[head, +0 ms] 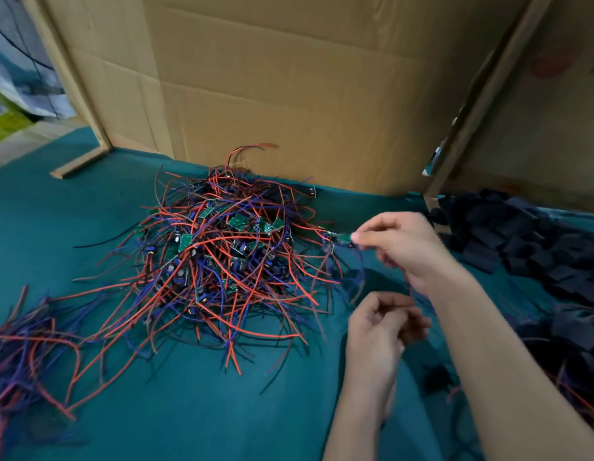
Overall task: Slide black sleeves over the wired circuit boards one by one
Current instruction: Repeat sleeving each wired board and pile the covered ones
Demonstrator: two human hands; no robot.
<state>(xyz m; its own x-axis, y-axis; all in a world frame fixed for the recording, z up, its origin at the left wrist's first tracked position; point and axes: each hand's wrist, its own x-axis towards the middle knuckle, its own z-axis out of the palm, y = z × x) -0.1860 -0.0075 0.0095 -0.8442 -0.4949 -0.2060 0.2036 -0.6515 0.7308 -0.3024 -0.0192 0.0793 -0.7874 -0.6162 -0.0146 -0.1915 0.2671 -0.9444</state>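
A big tangle of small green circuit boards with red and blue wires (222, 257) lies on the teal cloth in the middle. My right hand (402, 247) pinches one wired circuit board (338, 238) at the pile's right edge, lifted a little off the cloth. Its wires (409, 287) trail down to my left hand (378, 337), whose curled fingers hold them. A heap of black sleeves (528, 241) lies to the right of my hands. Neither hand holds a sleeve.
Cardboard sheets (289, 94) stand as walls behind the pile and at the right. A second bundle of red and blue wires (19, 354) lies at the left edge. More black sleeves and wires (568, 354) sit at the lower right. One loose sleeve (436, 377) lies under my right forearm.
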